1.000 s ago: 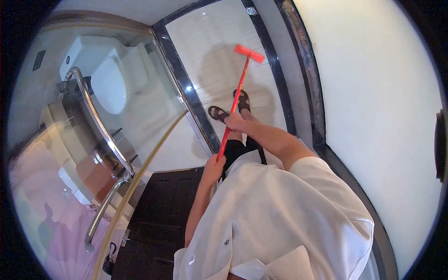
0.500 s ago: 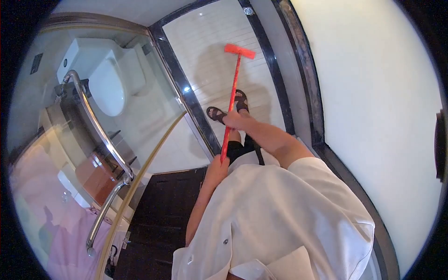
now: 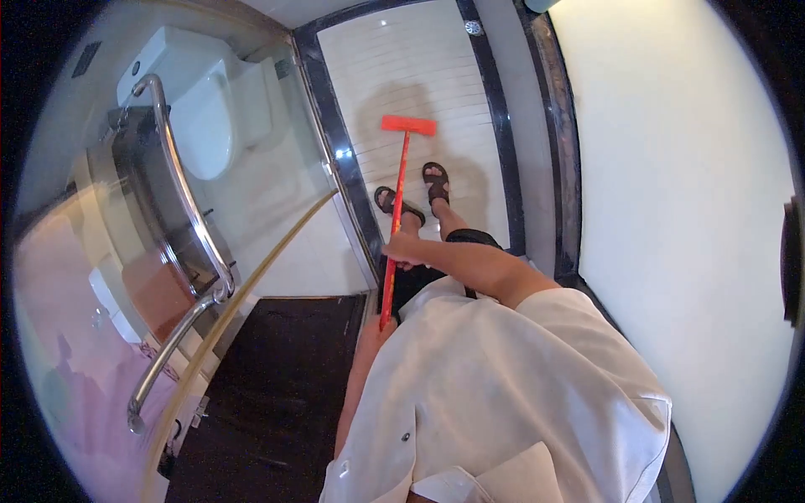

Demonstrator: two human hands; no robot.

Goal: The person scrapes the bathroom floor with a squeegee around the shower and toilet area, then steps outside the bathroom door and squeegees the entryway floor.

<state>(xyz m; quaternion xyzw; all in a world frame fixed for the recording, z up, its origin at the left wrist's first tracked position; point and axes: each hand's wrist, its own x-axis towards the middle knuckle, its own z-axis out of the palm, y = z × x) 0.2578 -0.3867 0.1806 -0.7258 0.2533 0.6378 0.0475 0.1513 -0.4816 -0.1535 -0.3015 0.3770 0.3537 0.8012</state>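
A red long-handled floor tool (image 3: 401,189) slants down from its wide red head (image 3: 408,125), which rests on the light tiled floor (image 3: 436,75). Partway along the handle, my right hand (image 3: 405,250) is closed around it. Close to my body, my left hand (image 3: 381,327) is wrapped round the lower end of the handle. My feet in dark sandals (image 3: 435,183) stand on the tiles just behind the tool's head.
A glass panel with a curved metal handle (image 3: 186,201) is on the left; a white toilet (image 3: 201,126) shows through it. A dark door (image 3: 268,386) is at lower left, a pale wall (image 3: 679,193) on the right. A round floor drain (image 3: 473,28) lies at the top.
The tool's head has moved left and back toward my feet. Both hands have drawn the handle closer to my body and slightly left. The view has shifted a little.
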